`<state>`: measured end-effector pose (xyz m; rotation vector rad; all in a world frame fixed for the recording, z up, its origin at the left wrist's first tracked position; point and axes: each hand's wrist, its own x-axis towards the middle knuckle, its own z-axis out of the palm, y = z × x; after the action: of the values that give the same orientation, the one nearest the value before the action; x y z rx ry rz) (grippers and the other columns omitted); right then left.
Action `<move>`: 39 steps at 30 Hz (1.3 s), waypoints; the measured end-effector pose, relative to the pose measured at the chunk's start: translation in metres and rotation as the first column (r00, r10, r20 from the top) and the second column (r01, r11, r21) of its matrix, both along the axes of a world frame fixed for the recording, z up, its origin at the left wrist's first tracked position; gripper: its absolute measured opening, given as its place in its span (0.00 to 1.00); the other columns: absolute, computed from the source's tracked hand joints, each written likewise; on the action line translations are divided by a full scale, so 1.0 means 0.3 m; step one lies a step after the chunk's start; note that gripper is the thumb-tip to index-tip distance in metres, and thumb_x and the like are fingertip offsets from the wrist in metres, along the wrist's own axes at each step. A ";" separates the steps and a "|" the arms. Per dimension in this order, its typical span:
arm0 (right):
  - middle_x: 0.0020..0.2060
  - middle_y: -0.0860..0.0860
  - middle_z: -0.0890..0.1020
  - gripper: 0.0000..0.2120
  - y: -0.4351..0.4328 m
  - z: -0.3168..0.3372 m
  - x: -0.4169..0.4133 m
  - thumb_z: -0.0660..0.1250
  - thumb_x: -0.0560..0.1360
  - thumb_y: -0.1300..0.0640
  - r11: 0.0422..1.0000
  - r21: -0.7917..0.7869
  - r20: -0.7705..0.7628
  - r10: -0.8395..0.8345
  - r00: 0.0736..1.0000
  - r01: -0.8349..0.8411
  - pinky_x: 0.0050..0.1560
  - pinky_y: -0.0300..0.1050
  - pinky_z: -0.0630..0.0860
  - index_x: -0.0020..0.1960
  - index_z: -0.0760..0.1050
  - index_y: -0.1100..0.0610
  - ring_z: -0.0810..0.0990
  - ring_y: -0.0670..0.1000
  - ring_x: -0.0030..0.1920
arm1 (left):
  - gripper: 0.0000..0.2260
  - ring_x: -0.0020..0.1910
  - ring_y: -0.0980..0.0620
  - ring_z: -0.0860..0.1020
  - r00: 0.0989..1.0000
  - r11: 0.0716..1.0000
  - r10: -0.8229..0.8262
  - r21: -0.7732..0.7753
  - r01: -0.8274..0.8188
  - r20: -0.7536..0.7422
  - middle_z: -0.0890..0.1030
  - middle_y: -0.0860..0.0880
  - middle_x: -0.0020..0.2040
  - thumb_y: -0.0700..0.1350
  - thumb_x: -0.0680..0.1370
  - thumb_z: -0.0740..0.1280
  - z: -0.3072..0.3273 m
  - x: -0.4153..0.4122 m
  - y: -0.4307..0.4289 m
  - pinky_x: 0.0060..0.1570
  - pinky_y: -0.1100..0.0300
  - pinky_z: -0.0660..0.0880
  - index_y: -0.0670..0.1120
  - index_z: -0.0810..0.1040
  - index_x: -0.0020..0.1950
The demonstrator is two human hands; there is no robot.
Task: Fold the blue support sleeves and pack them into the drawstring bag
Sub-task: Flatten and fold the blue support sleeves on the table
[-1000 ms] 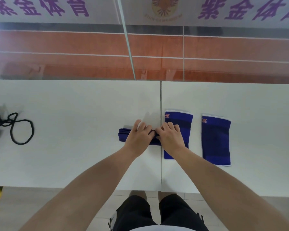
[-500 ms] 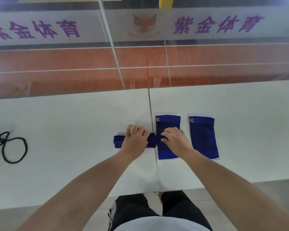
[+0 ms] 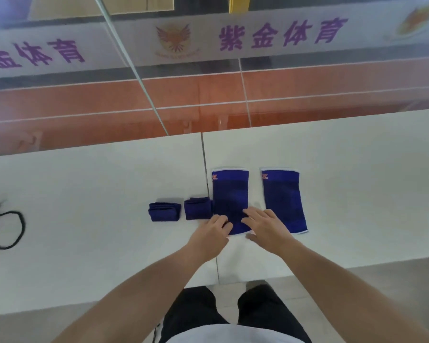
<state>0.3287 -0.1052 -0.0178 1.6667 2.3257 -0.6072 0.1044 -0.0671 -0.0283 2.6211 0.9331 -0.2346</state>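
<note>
Two folded blue sleeves (image 3: 164, 212) (image 3: 198, 208) lie side by side on the white table (image 3: 84, 194), just left of its seam. Right of the seam a flat blue sleeve (image 3: 230, 191) lies lengthwise, and a second flat sleeve (image 3: 282, 196) lies further right. My left hand (image 3: 212, 231) has its fingers curled on the near left corner of the first flat sleeve. My right hand (image 3: 264, 226) rests with fingers apart on that sleeve's near right corner. The sleeve's near edge looks slightly curled. A black drawstring loop (image 3: 5, 229) lies at the far left; the bag itself is out of view.
A glass panel (image 3: 208, 95) stands along the table's far edge, with an orange court behind it. The table's near edge (image 3: 307, 273) runs just in front of my legs. A seam (image 3: 206, 181) divides the tabletop.
Both hands have left the folded sleeve and moved right to the near end of the flat sleeve. Two folded bundles now lie uncovered. The view has tilted upward.
</note>
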 end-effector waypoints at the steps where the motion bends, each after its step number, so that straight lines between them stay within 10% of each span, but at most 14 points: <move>1: 0.74 0.52 0.70 0.24 0.002 -0.014 0.007 0.67 0.77 0.44 0.999 0.016 0.015 0.031 0.999 -0.032 0.71 0.53 0.67 0.70 0.73 0.52 0.67 0.53 0.75 | 0.18 0.59 0.45 0.75 0.999 0.999 0.044 -0.010 -0.044 -0.017 0.76 0.44 0.61 0.48 0.76 0.71 -0.011 0.009 -0.018 0.57 0.52 0.77 0.44 0.75 0.63; 16: 0.35 0.52 0.81 0.05 0.100 0.052 0.158 0.63 0.76 0.55 0.984 0.111 -0.150 0.154 0.977 -0.138 0.49 0.51 0.78 0.44 0.73 0.56 0.77 0.54 0.33 | 0.22 0.63 0.47 0.76 0.957 0.951 0.289 -0.121 -0.283 0.031 0.78 0.48 0.64 0.42 0.72 0.73 0.009 0.120 -0.034 0.63 0.54 0.73 0.45 0.75 0.66; 23: 0.50 0.42 0.81 0.23 0.058 0.117 0.282 0.68 0.73 0.48 0.940 -0.278 -0.361 -0.295 0.885 0.199 0.51 0.47 0.79 0.64 0.64 0.44 0.77 0.47 0.50 | 0.11 0.51 0.51 0.77 0.840 0.781 0.534 -0.437 -0.446 0.098 0.79 0.52 0.54 0.41 0.81 0.60 0.096 0.167 -0.033 0.53 0.52 0.75 0.54 0.72 0.60; 29: 0.72 0.42 0.71 0.26 0.062 0.040 0.275 0.69 0.77 0.52 0.962 -0.251 -0.244 -0.174 0.954 0.111 0.72 0.51 0.67 0.74 0.67 0.44 0.70 0.52 0.70 | 0.15 0.62 0.50 0.74 0.848 0.792 0.523 -0.419 -0.444 0.090 0.76 0.50 0.63 0.43 0.82 0.61 0.078 0.115 -0.040 0.63 0.55 0.72 0.52 0.69 0.69; 35: 0.59 0.42 0.81 0.17 0.053 0.017 0.223 0.67 0.79 0.53 0.969 -0.232 -0.355 -0.168 0.920 0.087 0.63 0.50 0.76 0.67 0.72 0.44 0.79 0.48 0.58 | 0.22 0.73 0.54 0.64 0.905 0.864 0.417 -0.346 -0.366 0.085 0.68 0.53 0.74 0.53 0.83 0.60 0.091 0.084 -0.037 0.71 0.63 0.57 0.52 0.63 0.77; 39: 0.56 0.45 0.82 0.14 0.052 0.027 0.211 0.68 0.79 0.54 0.984 -0.170 -0.394 -0.123 0.911 0.060 0.62 0.48 0.76 0.64 0.76 0.50 0.80 0.47 0.54 | 0.21 0.68 0.53 0.71 0.928 0.868 0.369 -0.375 -0.326 0.047 0.71 0.53 0.71 0.48 0.82 0.62 0.074 0.082 -0.029 0.66 0.61 0.66 0.52 0.64 0.75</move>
<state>0.3921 -0.0895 -0.0097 1.7164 2.3919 -1.2244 0.1289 -0.0758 -0.0061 2.0657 1.1756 -0.1401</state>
